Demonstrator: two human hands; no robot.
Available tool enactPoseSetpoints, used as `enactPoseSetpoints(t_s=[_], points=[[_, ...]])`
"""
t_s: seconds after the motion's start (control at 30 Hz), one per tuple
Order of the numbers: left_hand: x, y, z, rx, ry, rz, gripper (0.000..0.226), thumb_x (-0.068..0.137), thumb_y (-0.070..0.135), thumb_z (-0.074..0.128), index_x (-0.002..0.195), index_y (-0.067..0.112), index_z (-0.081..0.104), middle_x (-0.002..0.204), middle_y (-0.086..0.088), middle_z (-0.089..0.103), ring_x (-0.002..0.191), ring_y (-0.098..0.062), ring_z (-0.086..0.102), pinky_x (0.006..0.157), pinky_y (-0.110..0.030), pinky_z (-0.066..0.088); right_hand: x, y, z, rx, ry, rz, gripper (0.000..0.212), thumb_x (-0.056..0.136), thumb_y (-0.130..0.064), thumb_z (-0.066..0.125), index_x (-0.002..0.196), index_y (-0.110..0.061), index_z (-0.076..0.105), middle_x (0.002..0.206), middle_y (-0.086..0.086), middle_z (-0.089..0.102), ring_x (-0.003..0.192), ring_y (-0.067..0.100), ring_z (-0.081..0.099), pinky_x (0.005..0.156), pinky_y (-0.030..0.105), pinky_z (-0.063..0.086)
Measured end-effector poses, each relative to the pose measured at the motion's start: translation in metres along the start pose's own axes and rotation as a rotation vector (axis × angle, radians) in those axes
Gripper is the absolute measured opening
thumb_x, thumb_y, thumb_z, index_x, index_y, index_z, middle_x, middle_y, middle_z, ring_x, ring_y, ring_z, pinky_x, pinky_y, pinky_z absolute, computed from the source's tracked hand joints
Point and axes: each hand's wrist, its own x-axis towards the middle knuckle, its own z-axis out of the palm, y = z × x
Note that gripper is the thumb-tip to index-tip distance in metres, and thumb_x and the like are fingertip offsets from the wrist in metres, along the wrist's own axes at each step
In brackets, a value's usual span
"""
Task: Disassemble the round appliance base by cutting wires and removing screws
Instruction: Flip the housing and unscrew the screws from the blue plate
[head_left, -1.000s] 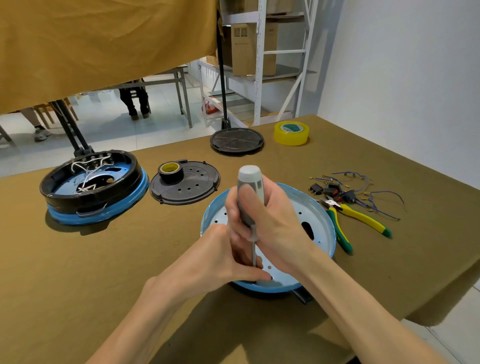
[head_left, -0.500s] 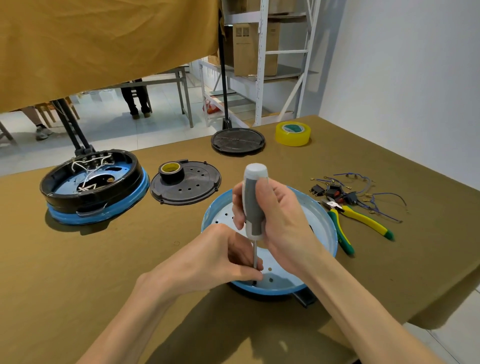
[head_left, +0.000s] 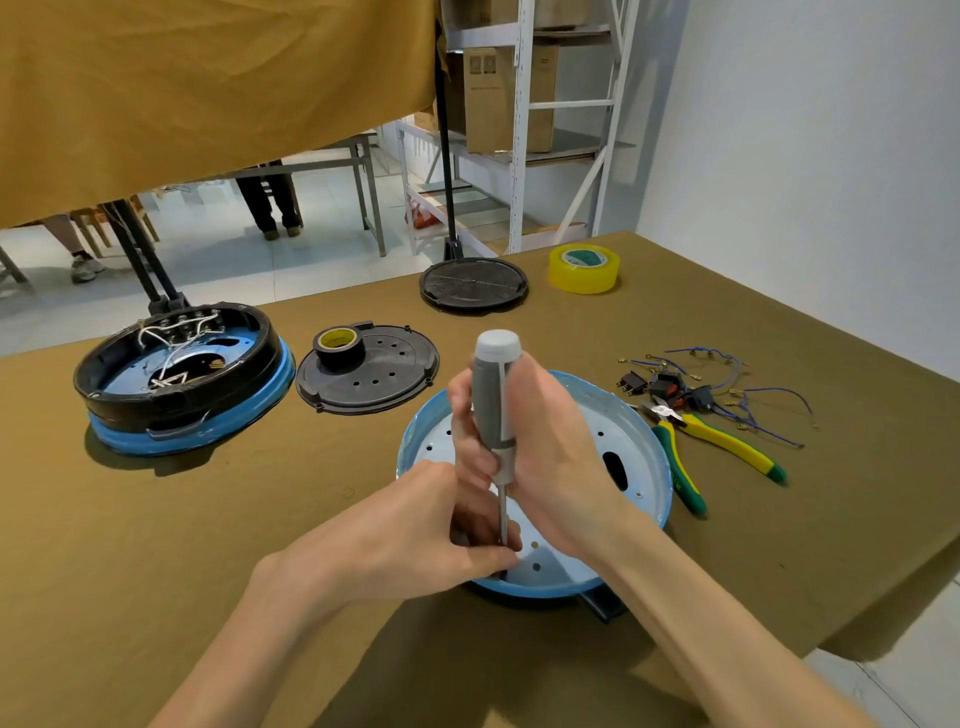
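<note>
The right hand (head_left: 545, 447) is grasping the grey ribbed-plastic screwdriver (head_left: 493, 400) upright over the round blue-rimmed white metal appliance base (head_left: 639, 441), lying on the olive cloth table (head_left: 260, 519). The left hand (head_left: 415, 535) is pinching its steel shaft near the rim.

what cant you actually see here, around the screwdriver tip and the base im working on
Head view only:
- Tip of the screwdriver and any screw under it: hidden by the left hand curled around the shaft.
- Near-left part of the round base: covered by both hands; the right hand grips the handle.
- Black part under the base's near rim: mostly hidden by the right forearm.
- Print on the yellow tape roll: too small to read.
</note>
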Motion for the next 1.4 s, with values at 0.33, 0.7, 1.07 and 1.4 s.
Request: enactPoseSetpoints(t_s=[0.33,0.7,1.07,1.4], points=[[0.008,0.007,-0.022,0.109,-0.165,-0.104,0.034,0.089,0.036,0.074,0.122,0.036,0.064,0.111,0.022,0.072,0.102,0.005,0.066,0.089,-0.017,0.055,-0.001,0.003,0.004,0.021,-0.039,-0.003,0.086,0.077,-0.086,0.052,0.100,-0.003,0.053,0.066,-0.004,0.055,0.046,0.011,0.039,0.048,0.027,0.034],[0.021,0.006,-0.015,0.159,-0.207,-0.093,0.023,0.086,0.031,0.079,0.108,0.036,0.074,0.088,0.028,0.070,0.087,0.010,0.062,0.072,-0.009,0.052,-0.008,-0.003,-0.004,0.002,-0.042,-0.028,0.082,0.084,-0.073,0.060,0.106,0.004,0.046,0.071,-0.004,0.054,0.047,0.012,0.038,0.049,0.027,0.036],[0.025,0.007,-0.017,0.128,-0.246,-0.066,0.025,0.087,0.028,0.081,0.110,0.029,0.073,0.079,0.040,0.065,0.080,0.025,0.057,0.069,0.001,0.044,-0.007,-0.009,0.001,0.020,0.015,-0.108,0.064,0.085,-0.069,0.061,0.098,-0.008,0.048,0.075,0.014,0.055,0.042,0.012,0.042,0.045,0.023,0.036],[0.027,0.002,-0.017,0.126,-0.249,-0.058,0.029,0.087,0.033,0.081,0.105,0.041,0.061,0.079,0.042,0.063,0.081,0.032,0.052,0.068,0.007,0.038,-0.008,-0.009,0.006,-0.076,0.025,-0.140,0.060,0.084,-0.060,0.071,0.096,-0.005,0.051,0.062,0.001,0.053,0.041,0.010,0.041,0.043,0.024,0.035]])
